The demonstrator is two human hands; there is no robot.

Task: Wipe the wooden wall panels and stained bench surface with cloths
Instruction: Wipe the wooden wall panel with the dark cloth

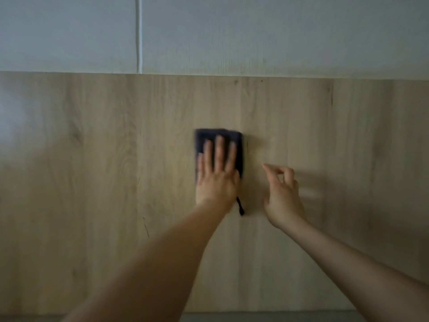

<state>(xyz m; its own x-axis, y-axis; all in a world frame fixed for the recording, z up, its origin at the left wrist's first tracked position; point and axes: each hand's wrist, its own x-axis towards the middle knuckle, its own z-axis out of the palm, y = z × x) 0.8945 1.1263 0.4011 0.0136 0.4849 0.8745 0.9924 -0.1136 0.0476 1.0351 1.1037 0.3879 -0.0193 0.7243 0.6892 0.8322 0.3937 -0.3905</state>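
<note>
Against the wood panel (116, 182) | left hand (216, 177) flat, pressing upright dark cloth (209, 135) | right hand (283, 196) beside, loosely curled, holding nothing

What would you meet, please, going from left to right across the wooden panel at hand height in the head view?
Bare panel → dark cloth, with the left hand pressed flat on it → cloth's hanging loop → right hand, holding nothing → its shadow.
</note>
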